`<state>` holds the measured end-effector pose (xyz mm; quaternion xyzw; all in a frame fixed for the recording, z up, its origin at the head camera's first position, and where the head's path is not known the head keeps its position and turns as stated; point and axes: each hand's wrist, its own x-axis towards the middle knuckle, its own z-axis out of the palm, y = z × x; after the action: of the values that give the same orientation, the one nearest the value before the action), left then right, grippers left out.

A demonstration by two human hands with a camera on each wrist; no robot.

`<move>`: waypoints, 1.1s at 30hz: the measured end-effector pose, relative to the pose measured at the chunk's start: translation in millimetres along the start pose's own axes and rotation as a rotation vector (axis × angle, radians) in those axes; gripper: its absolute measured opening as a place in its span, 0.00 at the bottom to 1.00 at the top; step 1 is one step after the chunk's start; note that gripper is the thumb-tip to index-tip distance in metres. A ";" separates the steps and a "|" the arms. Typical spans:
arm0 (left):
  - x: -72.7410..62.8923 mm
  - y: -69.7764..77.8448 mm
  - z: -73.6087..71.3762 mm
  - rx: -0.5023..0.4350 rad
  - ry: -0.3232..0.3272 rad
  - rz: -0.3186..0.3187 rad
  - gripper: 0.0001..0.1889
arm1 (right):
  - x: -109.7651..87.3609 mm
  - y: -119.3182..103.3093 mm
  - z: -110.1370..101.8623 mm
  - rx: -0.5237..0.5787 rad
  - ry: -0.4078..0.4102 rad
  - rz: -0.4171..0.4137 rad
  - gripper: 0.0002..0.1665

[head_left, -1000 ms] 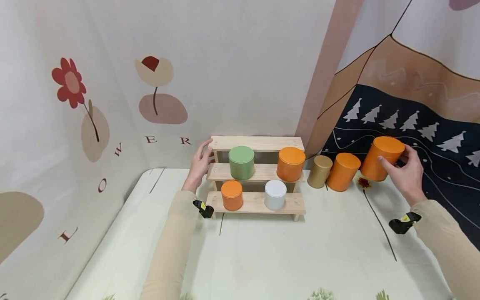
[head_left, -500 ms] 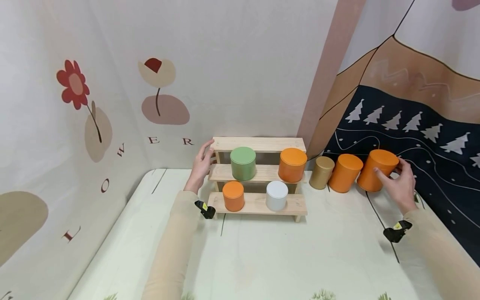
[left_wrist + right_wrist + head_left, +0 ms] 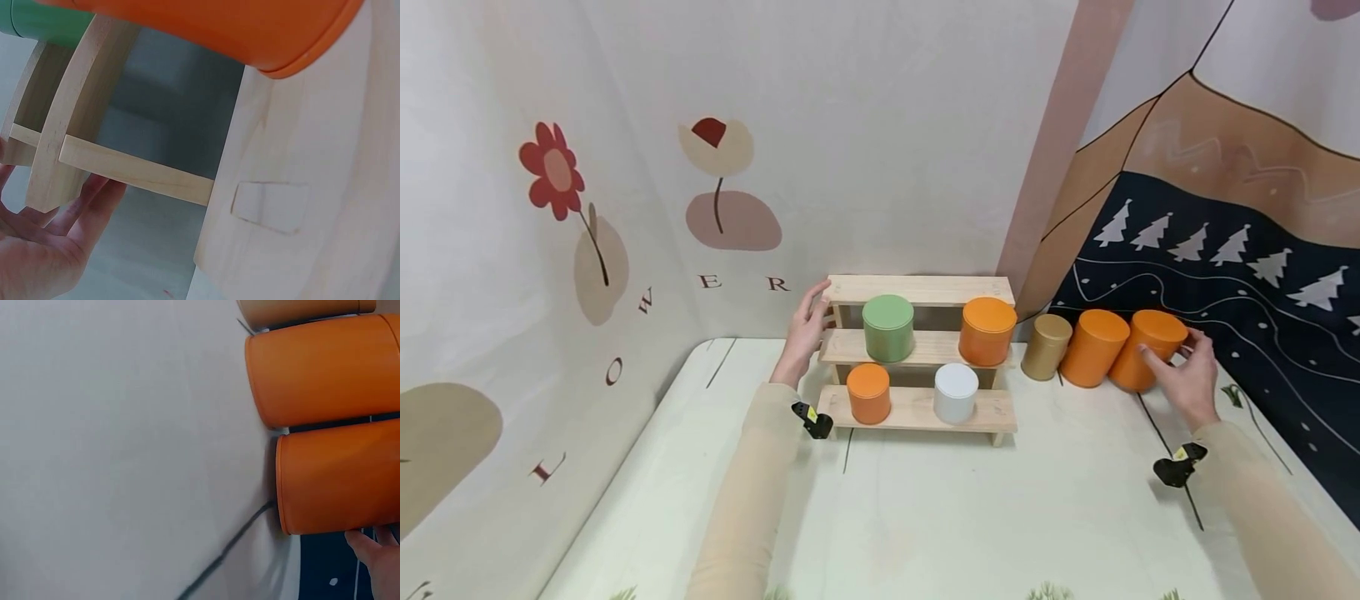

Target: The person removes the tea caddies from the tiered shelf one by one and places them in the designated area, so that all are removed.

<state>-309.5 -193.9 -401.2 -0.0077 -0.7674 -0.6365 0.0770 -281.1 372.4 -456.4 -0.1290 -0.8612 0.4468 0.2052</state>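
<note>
My right hand holds a tall orange canister, thumb on its near side and fingers behind. Close on its left stands another orange canister, then a slimmer gold canister. The right wrist view shows a shadow at the base of the held canister; I cannot tell whether it bears fully on the table. At the left end of a three-step wooden rack, my left hand rests its fingers against the wood. Part of that left hand is behind the boards.
The rack's middle step bears a green canister and an orange one. On its lowest step are a small orange canister and a white one. Printed cloth walls rise behind the pale table.
My right hand has brought the orange canister down and to the left, from above the table to beside the other orange one. The left hand keeps its place at the rack.
</note>
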 end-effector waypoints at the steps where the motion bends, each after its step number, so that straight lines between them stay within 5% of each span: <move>1: -0.3 -0.1 0.1 -0.002 0.000 0.001 0.23 | 4.7 10.1 2.7 -0.001 0.001 0.000 0.52; 6: -0.5 -0.3 1.4 -0.007 -0.004 0.007 0.23 | 23.3 50.1 13.3 0.008 -0.006 -0.015 0.57; 13: -1.7 0.5 2.0 -0.014 -0.003 0.021 0.23 | 23.6 51.1 18.8 0.002 0.014 -0.042 0.53; 24: -1.8 -0.3 3.4 0.005 0.008 0.022 0.23 | 8.0 22.7 11.3 0.003 0.009 -0.042 0.54; 33: -4.0 3.6 0.5 0.025 0.007 0.010 0.24 | -19.9 -44.4 -14.6 -0.019 0.020 -0.087 0.50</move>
<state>-305.2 -192.4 -398.2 -0.0081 -0.7750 -0.6265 0.0829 -258.4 349.6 -417.1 -0.0979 -0.8681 0.4280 0.2318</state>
